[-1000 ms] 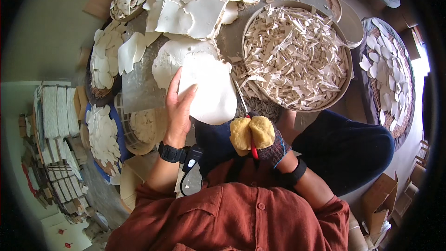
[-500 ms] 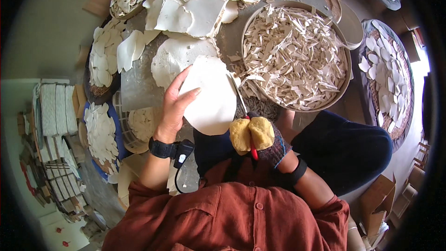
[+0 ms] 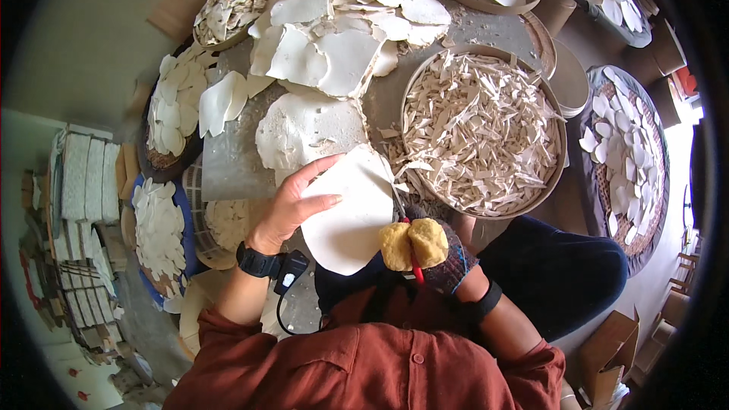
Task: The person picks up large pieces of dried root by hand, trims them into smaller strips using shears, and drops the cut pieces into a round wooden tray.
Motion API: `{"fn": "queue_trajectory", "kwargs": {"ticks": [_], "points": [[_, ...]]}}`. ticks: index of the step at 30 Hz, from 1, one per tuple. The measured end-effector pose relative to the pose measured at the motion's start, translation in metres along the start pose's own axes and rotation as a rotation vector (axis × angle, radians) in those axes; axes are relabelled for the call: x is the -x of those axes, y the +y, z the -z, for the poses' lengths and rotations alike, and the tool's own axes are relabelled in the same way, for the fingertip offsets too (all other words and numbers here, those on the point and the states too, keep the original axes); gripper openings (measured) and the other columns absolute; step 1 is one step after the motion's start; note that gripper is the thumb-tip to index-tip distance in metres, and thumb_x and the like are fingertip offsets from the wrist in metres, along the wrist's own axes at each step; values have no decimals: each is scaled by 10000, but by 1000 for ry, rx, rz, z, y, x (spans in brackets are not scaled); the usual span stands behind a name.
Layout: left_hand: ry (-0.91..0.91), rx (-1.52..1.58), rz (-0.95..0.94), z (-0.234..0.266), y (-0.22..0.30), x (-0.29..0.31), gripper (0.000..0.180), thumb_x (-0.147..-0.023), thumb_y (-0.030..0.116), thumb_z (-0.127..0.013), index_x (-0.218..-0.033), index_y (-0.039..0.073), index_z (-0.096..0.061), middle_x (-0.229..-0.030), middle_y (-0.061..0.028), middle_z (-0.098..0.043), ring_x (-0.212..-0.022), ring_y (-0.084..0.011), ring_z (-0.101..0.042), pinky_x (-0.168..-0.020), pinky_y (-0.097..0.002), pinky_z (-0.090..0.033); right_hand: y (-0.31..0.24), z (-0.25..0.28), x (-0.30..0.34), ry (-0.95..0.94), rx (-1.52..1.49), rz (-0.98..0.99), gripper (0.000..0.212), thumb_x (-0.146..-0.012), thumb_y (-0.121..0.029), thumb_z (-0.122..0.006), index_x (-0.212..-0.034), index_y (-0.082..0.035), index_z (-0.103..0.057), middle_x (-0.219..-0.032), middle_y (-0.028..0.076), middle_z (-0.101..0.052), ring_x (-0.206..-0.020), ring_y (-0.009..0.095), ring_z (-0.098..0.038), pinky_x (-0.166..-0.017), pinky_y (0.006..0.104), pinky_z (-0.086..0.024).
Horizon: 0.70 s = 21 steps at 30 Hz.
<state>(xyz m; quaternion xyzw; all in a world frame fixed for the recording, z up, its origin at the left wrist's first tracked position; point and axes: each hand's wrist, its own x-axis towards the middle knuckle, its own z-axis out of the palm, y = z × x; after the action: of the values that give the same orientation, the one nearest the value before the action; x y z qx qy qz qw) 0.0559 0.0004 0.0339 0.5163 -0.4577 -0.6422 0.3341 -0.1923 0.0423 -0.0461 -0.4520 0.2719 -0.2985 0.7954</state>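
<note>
My left hand [image 3: 295, 205] is closed on a white, stiff, rounded sheet [image 3: 345, 216], thumb lying on its upper face and fingers behind. In my right hand [image 3: 449, 262], which wears a dark knitted glove, is a pair of scissors [image 3: 418, 272] with red handles. Lumps of yellow foam [image 3: 414, 244] cover their grips and hide most of my fingers. The metal blades run up along the sheet's right edge, where a narrow strip stands beside them.
A round tray [image 3: 560, 159] full of pale offcuts stands to the right. Ahead lies a heap of large rough white sheets [image 3: 326, 53]. Trimmed pieces fill baskets on the left [image 3: 159, 231] and a covered tray on the far right [image 3: 626, 159]. A cardboard box [image 3: 611, 349] sits at lower right.
The whole view has shifted, so the surroundings and both hands appear lower. The sheet seems slightly turned against the scissors, which stay at its right edge. Both holds are kept.
</note>
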Motion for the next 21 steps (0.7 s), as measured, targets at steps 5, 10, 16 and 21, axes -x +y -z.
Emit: {"fn": "queue_trajectory", "kwargs": {"ticks": [5,10,16,21], "points": [[-65,11,43,9,-6,-4,558,-745,25,-602,-1270,19,-414,-1195,-65,-497,-1056,-114,-475,-903,-254,-391,16,-7,3,34,28,-67,485,-885,-383,-467,-1121,40,-459,-1104,179,-533,-1026,279,-532,-914,394,-424],[-45,2,16,9,-9,-5,551,-741,27,-605,-1262,20,-426,-1192,-55,-503,-1056,-115,-476,-916,-259,-380,15,-9,6,56,-236,99,314,-762,-178,-650,-1040,-62,-559,-1003,77,-608,-933,181,-579,-848,296,-452],[-131,-6,29,3,2,1,553,-752,46,-611,-1271,34,-420,-1167,-36,-515,-1044,-104,-476,-910,-253,-375,17,-9,4,5,-668,17,440,-919,-310,-422,-1191,36,-403,-1142,179,-505,-1071,281,-506,-943,404,-402],[-239,-66,37,5,4,-1,542,-765,62,-614,-1271,41,-420,-1137,-20,-522,-1025,-91,-476,-894,-242,-378,32,6,8,-148,-720,76,376,-946,-269,-360,-1201,5,-394,-1162,148,-496,-1077,246,-500,-941,387,-402]]}}
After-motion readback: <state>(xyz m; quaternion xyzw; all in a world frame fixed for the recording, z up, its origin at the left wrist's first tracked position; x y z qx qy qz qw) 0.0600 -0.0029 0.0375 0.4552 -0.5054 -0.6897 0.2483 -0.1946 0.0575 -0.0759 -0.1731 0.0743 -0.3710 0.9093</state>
